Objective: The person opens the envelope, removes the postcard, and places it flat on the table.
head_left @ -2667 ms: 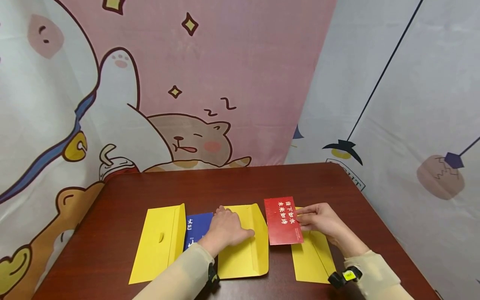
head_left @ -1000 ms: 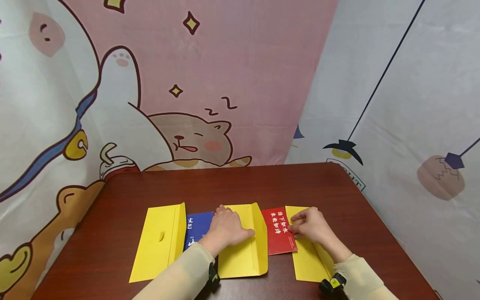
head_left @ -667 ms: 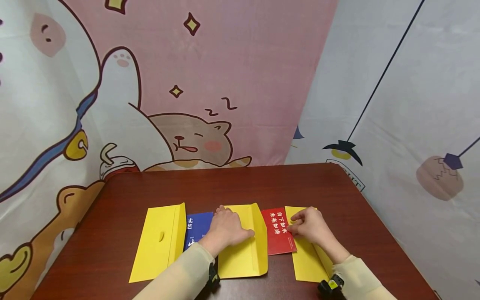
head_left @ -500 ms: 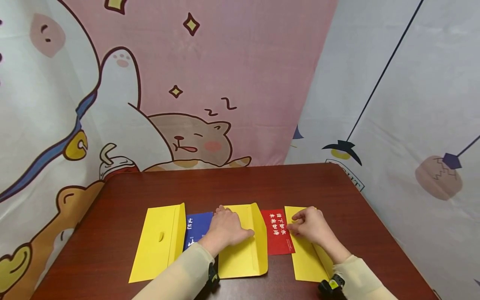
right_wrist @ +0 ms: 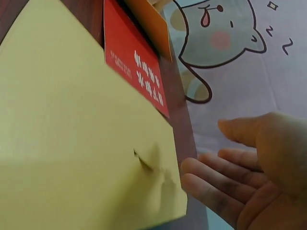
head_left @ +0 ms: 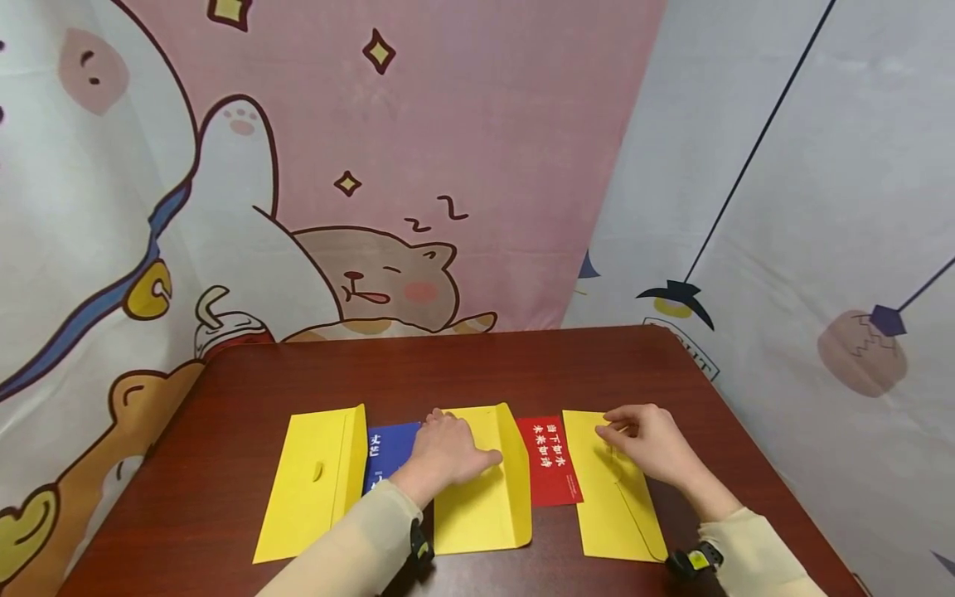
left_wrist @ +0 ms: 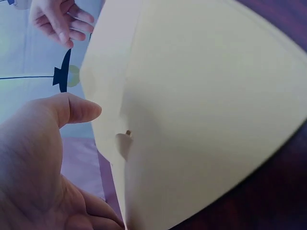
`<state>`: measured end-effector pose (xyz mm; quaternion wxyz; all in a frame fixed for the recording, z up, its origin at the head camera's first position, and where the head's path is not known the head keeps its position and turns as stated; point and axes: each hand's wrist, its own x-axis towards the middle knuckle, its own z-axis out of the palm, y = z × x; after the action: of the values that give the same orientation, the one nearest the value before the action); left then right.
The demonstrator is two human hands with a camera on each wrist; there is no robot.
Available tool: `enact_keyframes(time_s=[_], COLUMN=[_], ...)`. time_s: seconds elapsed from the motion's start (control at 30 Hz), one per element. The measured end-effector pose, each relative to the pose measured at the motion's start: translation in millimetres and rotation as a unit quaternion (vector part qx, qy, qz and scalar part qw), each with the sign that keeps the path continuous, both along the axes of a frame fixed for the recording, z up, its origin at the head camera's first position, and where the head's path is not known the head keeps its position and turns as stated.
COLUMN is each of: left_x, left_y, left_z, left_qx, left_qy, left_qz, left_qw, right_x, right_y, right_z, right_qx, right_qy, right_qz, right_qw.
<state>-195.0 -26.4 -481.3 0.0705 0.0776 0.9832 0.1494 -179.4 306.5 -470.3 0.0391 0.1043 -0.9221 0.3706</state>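
My left hand (head_left: 446,454) rests on the middle yellow envelope (head_left: 481,521), thumb pointing right, fingers stretched toward its far edge. That envelope's flap stands raised along its right side. To its right lies a red card (head_left: 550,466) with white Chinese characters, its left part hidden by the flap. My right hand (head_left: 655,441) hovers over the right yellow envelope (head_left: 615,516), fingers loosely bent and holding nothing. In the right wrist view, a small slit (right_wrist: 143,162) shows in that envelope, below the red card.
On the left lies another yellow envelope (head_left: 304,489) with a small curled tab and a raised flap. A blue card (head_left: 390,449) sits between it and the middle envelope, partly behind my left arm. The brown table (head_left: 448,369) meets a cartoon-printed cloth backdrop.
My right hand brought the red card down and left beside the middle envelope's flap, let go of it, and moved back right over the right envelope. My left hand stayed on the middle envelope.
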Motion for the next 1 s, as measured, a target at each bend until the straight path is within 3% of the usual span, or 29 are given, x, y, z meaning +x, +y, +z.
enact_keyframes(time_s=[0.17,0.3,0.5,0.6,0.73,0.83,1.0], left_x=[-0.9,-2.3,-0.4,2.4,4.8,6.2,8.4], left_y=[-0.4,2.7,20.1,35.2,57.0,71.0,93.3], left_z=[7.7,11.8,20.0,20.2,17.7,15.8,6.8], left_qx=[-0.001,-0.016,-0.029,-0.036,-0.079,-0.112,-0.144], left_qy=[-0.001,0.019,0.045,0.057,0.088,0.102,0.088], left_qz=[-0.004,-0.021,-0.095,-0.155,-0.235,-0.272,-0.304], left_qw=[1.0,0.9995,0.994,0.9855,0.9648,0.9503,0.9376], right_x=[5.0,7.9,10.4,10.2,8.0,6.0,3.5], right_y=[13.6,21.4,30.1,32.9,34.7,34.1,32.8], right_z=[1.2,3.0,9.4,10.4,11.0,11.5,10.6], right_qx=[0.022,0.033,0.077,0.11,0.144,0.162,0.2], right_qy=[0.008,-0.011,-0.028,-0.033,-0.053,-0.064,-0.069], right_qz=[0.026,0.053,0.12,0.141,0.15,0.16,0.187], right_qw=[0.999,0.998,0.989,0.983,0.977,0.972,0.959])
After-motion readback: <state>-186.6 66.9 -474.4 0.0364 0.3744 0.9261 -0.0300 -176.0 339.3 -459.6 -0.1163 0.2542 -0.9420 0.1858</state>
